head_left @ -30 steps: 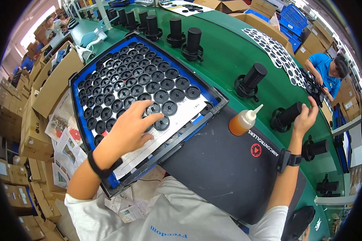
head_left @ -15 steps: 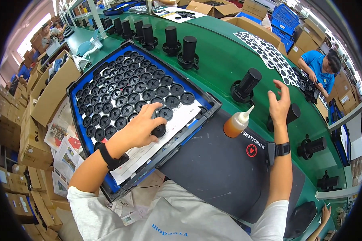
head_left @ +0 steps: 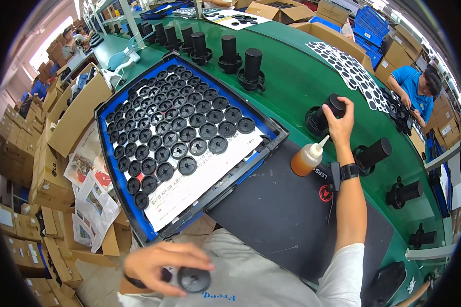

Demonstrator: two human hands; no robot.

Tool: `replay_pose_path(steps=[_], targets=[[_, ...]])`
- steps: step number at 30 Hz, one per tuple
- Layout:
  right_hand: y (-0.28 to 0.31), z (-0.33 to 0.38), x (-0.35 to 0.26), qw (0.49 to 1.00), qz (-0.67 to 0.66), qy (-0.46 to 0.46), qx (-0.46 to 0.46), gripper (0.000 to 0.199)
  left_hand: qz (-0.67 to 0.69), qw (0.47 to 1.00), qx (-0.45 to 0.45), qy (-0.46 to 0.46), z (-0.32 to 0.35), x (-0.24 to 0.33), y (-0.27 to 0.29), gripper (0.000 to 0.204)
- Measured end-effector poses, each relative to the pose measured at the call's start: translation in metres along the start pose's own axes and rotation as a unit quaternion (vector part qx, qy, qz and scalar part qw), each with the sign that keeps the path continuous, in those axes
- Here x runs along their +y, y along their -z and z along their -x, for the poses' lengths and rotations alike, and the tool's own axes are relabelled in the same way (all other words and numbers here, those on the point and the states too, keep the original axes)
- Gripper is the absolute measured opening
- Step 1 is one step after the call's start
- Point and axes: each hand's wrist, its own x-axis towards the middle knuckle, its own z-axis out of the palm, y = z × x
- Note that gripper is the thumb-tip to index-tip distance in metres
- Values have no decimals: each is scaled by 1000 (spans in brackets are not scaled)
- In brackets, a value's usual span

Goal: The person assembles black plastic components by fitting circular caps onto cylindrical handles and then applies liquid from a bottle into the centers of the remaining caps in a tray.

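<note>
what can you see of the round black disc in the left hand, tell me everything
The black disc looks like plastic, with a rim and a small raised hub at its centre; blur hides finer detail. The left hand grips it near the edge between thumb and fingers, its hubbed face turned toward the camera. It appears in front of the grey shirt, away from the tray; no contact besides the hand is clear.

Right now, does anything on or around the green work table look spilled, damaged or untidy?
I see no clear spill or damage. Only the crumpled, printed white paper sheets look untidy: they lie bunched, left of the blue, black-rimmed tray.
</note>
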Motion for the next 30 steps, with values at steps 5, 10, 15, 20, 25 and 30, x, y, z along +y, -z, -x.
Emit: replay_pose_path(steps=[5,10,15,20,25,30], targets=[[56,-11,-28,973,-127,18,191,40,288,925,243,-44,-56,-70,-53,70],[140,30,-96,897,-408,3,168,40,233,940,244,-47,-136,-98,-49,69],[162,69,-129,738,-664,-105,59,53,113,953,234,-157,-197,-85,-66,70],[147,78,-115,747,-650,-137,39,55,106,939,238,-225,-229,-67,-80,73],[140,78,-109,721,-676,-150,15,58,231,902,306,-197,-229,-67,-91,78],[134,78,-111,718,-681,-145,3,60,195,897,321,-231,-226,-76,-89,73]])
